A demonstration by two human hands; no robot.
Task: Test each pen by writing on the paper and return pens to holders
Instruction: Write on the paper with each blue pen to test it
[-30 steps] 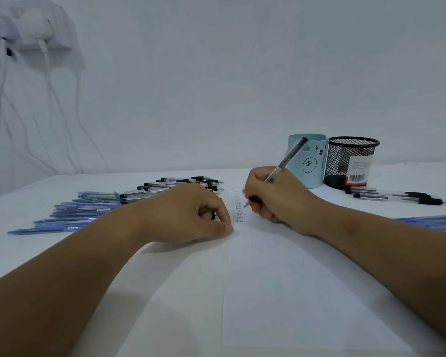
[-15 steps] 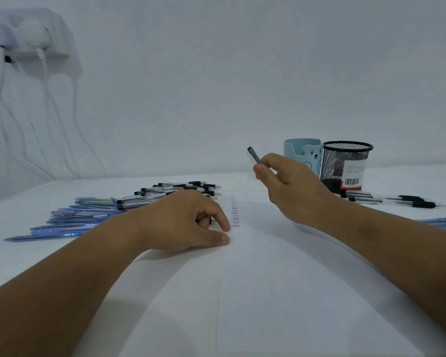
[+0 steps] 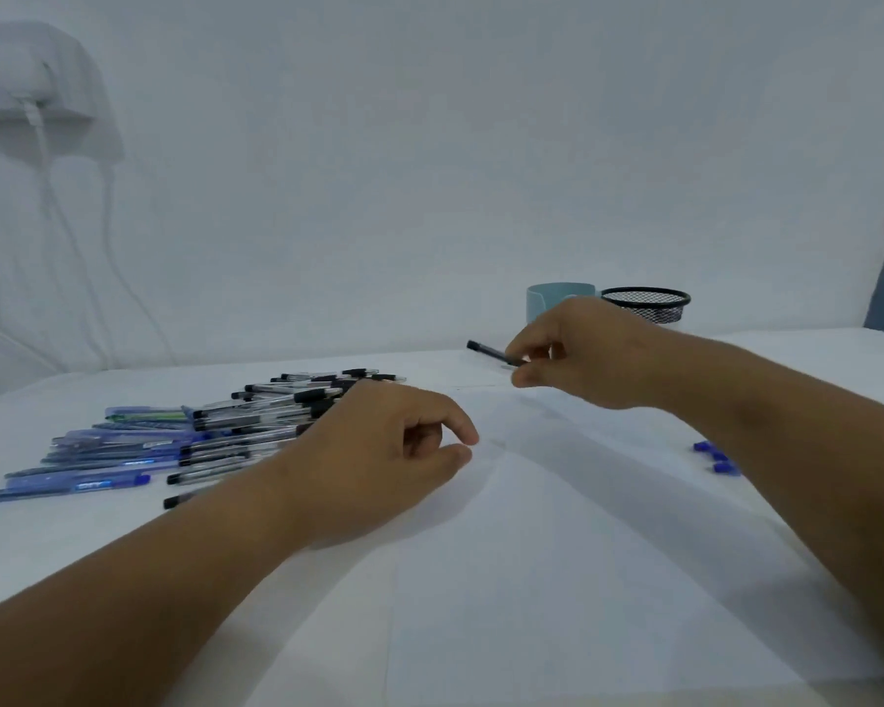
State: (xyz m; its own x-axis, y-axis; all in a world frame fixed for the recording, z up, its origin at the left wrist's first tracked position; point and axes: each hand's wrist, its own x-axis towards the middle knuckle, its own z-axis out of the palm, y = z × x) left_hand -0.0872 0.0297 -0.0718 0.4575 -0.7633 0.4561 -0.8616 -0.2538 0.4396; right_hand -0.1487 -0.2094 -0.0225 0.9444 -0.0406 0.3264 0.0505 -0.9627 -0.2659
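- I am seeing the right hand (image 3: pixel 588 357) pinching a dark pen (image 3: pixel 496 353) right of frame centre, above the paper's far edge; only the pen's dark end is sticking out to the left of the fingers (image 3: pixel 524 349), the rest being hidden inside the grip.
- The pen is looking slim and blackish, lying nearly level, tilted slightly up to the left; motion blur is keeping me from telling cap from barrel.
- The paper (image 3: pixel 557 579) is lying flat across the lower centre and right; its written marks are too faint to make out here.
- The left hand (image 3: pixel 378 451) is resting at the paper's left edge, fingers curled loosely with thumb near forefinger; I cannot tell whether anything is between them.
- Behind the right hand, the teal holder (image 3: pixel 542 301) and the black mesh holder (image 3: pixel 644 304) are standing side by side in the upper right, their lower parts covered by the hand and wrist.
- At mid-left, a pile of black-capped clear pens (image 3: pixel 266 421) is lying partly hidden behind the left hand, with blue pens (image 3: pixel 98 451) beside it, running off the left edge.
- A few blue pen tips (image 3: pixel 713 456) are peeking out at the right, mostly covered by the right forearm.
- A white wall socket (image 3: pixel 26 84) with cables is showing in the upper left, blurred.
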